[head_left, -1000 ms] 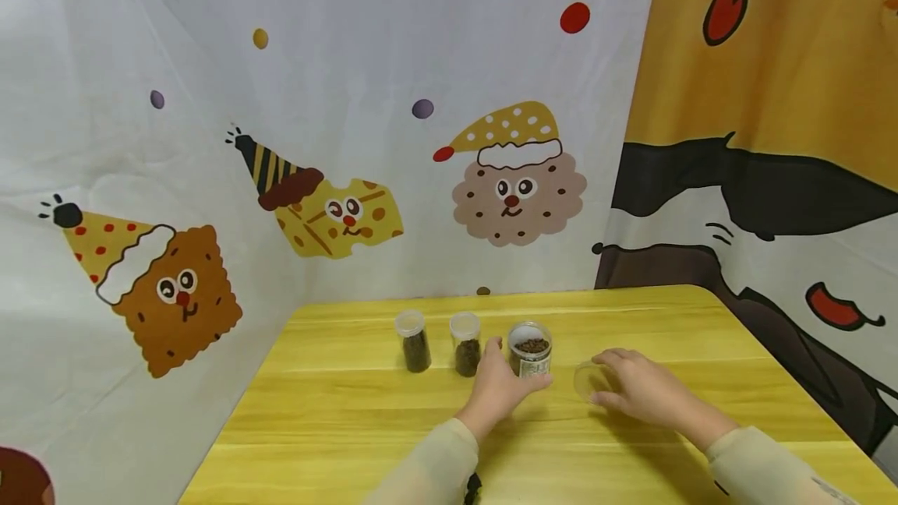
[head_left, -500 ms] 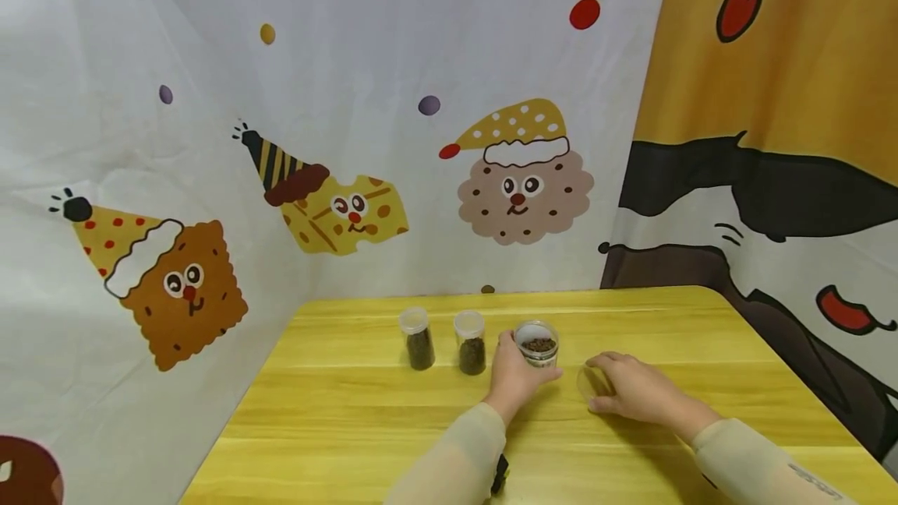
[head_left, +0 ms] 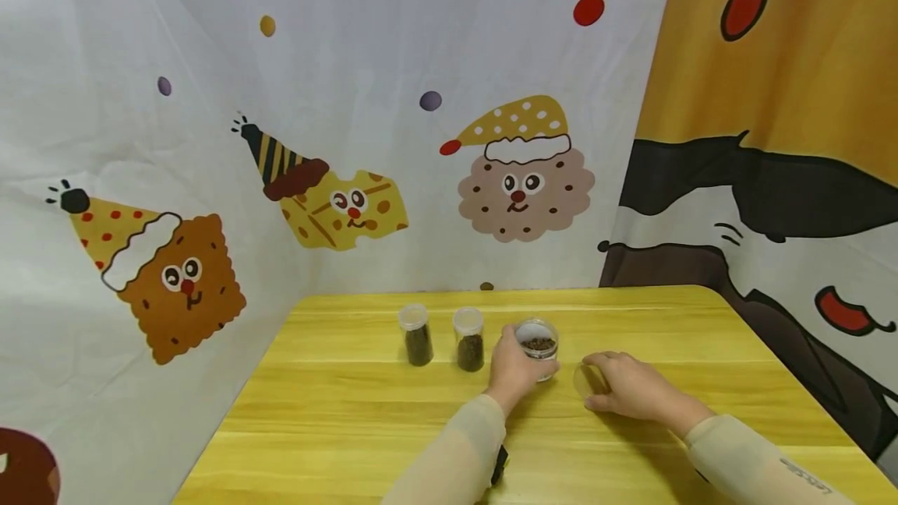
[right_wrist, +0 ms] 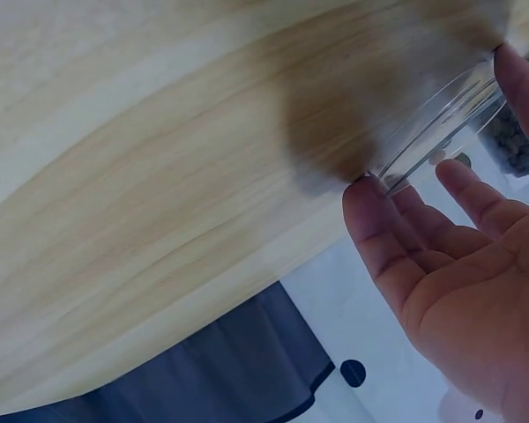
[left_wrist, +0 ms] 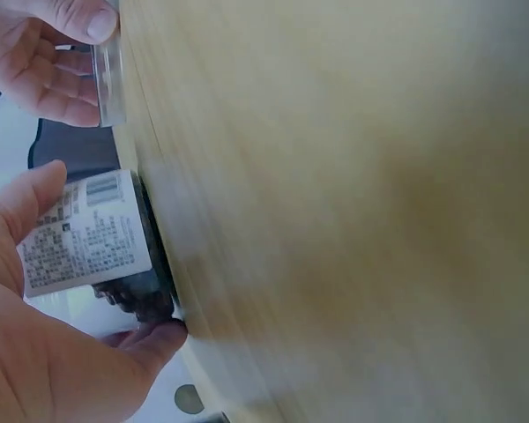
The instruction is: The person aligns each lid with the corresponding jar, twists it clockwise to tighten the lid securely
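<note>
Well, the open jar [head_left: 539,345] stands upright, mouth facing up

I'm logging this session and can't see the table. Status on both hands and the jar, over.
Left hand holding open jar. Right hand holding clear lid, apart from jar. Two capped jars stand left, not between jar and lid.

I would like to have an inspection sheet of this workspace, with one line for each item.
Surface: wood-grain table.
Job's things: open jar with brown pieces; clear lid, off the jar; capped jar and second capped jar, both with dark contents.
Clutter: small dark object beside the left sleeve, partly hidden, unclear.
Hands: left hand grips the open jar; right hand holds the clear lid.
Cables: nothing seen.
Surroundings: cartoon-printed cloth behind the table.
</note>
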`<state>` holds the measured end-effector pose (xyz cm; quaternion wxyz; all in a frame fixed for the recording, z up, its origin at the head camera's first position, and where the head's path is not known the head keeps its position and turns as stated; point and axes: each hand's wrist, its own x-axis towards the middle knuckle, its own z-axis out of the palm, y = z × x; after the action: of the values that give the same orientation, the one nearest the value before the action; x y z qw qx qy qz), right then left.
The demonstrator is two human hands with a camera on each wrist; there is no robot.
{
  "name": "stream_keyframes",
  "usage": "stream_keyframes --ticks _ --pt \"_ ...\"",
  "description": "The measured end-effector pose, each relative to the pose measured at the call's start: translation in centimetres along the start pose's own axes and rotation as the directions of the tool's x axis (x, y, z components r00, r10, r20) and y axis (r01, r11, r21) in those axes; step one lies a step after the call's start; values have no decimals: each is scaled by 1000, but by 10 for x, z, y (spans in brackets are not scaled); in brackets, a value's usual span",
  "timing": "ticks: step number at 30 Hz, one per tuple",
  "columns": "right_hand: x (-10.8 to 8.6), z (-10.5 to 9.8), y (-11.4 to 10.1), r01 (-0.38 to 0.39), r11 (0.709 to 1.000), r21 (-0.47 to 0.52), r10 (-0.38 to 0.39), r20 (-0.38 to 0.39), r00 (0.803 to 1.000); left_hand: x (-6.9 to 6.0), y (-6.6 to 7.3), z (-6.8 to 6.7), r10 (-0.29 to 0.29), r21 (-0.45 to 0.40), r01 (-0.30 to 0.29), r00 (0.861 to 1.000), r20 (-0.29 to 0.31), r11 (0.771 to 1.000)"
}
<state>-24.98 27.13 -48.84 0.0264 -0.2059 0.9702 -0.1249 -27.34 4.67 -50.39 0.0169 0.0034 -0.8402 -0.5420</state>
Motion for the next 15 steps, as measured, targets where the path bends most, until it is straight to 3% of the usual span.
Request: stream_keyframes --ticks 8,15 --pt "2 -4 -1 -10 1000 23 9 16 1000 -10 -2 -13 78 22 -79 995 60 997" --pt "5 -12 -7 7 980 197 0 -37 999 -29 2 -35 151 5 -153 979 140 988"
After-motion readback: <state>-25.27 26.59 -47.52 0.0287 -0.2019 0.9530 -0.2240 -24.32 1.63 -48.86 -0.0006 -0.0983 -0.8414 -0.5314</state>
